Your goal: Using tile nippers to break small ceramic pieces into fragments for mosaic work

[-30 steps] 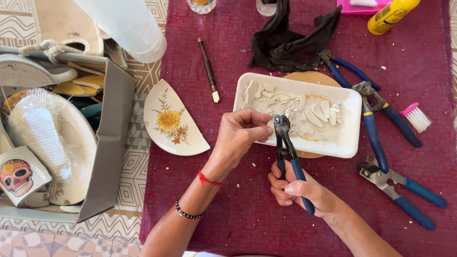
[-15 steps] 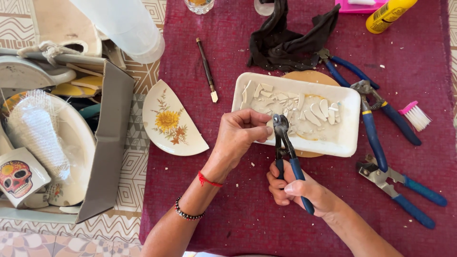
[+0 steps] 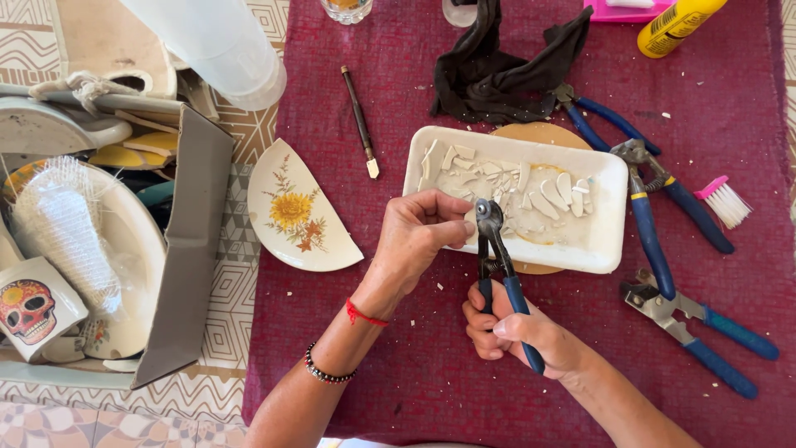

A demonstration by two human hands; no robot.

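Right hand (image 3: 514, 332): squeezing the blue-handled steel tile nippers (image 3: 497, 265), grip wrapped tight round both handles.
Left hand (image 3: 419, 236): pinching a small pale ceramic shard (image 3: 469, 217) between thumb and fingertips, feeding it in from the left.
Nipper head: touching the shard at the near rim of the white rectangular tray (image 3: 609, 216); cannot tell how far the bite is closing.
Long axis: handles running down and rightward, head pointing up toward the tray.
Nearer hand: left, touching the shard itself.
Bench: lying under a dark red cloth (image 3: 414, 373).

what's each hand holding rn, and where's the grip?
Right hand grips the nippers by their blue handles. Left hand pinches something at the nipper head; the piece itself is hidden by the fingers.
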